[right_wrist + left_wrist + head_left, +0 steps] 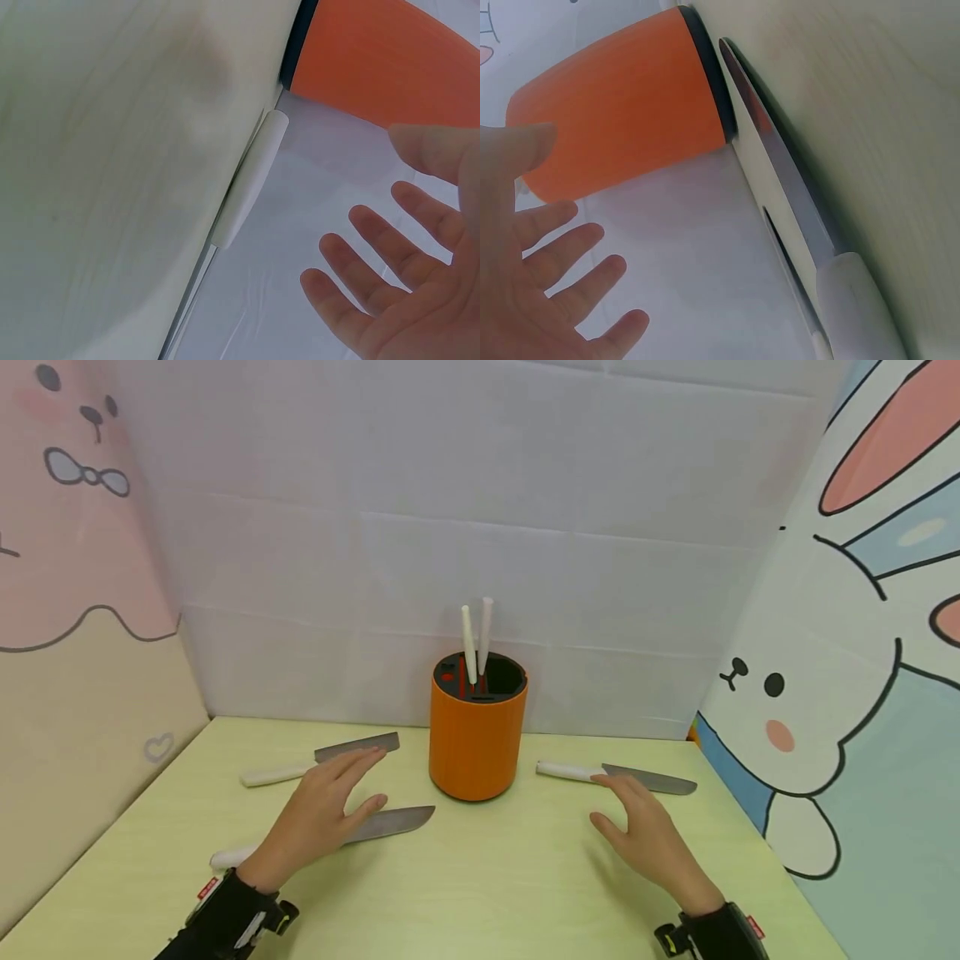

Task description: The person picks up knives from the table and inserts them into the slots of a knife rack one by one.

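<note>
My left hand (322,814) hovers over two white-handled knives on the left of the table, its fingers spread and nothing in them. Nearer me lies a broad knife (393,823) with a pointed tip, partly covered by that hand; behind it is a cleaver (356,747) with a square end. On the right, my right hand (637,827) hangs above the table just in front of a third knife (651,779), fingers apart and holding nothing. Between the hands stands an orange knife block (478,743) with a black top, two white handles (469,643) sticking up from its slots.
The pale wood-grain table (480,893) ends at a white cloth backdrop (465,527) behind the block. Printed panels flank it, a pink and cream one (82,577) at left and one with a rabbit (817,710) at right.
</note>
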`<state>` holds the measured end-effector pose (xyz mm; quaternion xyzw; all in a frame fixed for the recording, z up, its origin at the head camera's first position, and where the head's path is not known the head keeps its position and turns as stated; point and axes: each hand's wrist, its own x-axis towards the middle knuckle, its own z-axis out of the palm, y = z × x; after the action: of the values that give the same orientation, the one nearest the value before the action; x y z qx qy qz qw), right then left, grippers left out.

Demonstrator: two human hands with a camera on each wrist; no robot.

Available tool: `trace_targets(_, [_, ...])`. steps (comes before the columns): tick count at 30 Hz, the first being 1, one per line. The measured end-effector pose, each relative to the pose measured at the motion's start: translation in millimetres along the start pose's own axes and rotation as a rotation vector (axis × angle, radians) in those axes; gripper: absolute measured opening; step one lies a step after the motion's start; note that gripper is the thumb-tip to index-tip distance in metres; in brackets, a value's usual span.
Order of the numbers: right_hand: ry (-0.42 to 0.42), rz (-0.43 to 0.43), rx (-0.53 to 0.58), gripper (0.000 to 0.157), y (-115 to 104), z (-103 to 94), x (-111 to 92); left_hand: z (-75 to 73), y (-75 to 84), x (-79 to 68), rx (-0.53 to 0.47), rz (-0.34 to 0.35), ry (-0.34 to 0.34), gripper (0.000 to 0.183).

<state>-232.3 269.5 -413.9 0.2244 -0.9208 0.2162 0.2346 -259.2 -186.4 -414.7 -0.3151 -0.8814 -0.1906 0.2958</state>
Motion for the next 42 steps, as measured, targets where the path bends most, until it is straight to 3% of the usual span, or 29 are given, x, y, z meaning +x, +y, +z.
trace_targets(15, [0.004,-0.049,-0.021,0.055,10.2,2.7,5.0,6.2,5.5,-2.1,0.021,0.030,-0.007,0.064])
trace_targets(27, [-0.092,-0.038,-0.018,0.049,36.6,15.7,30.0,7.4,8.4,-2.1,0.012,0.036,-0.009,0.064])
trace_targets(36, [-0.213,-0.003,-0.010,0.047,57.0,32.8,52.4,5.9,8.7,-3.4,0.004,0.022,-0.019,0.065])
trace_targets(42, [-0.237,0.000,-0.029,0.044,64.7,44.7,61.6,5.8,7.5,-4.6,0.002,0.018,-0.019,0.064])
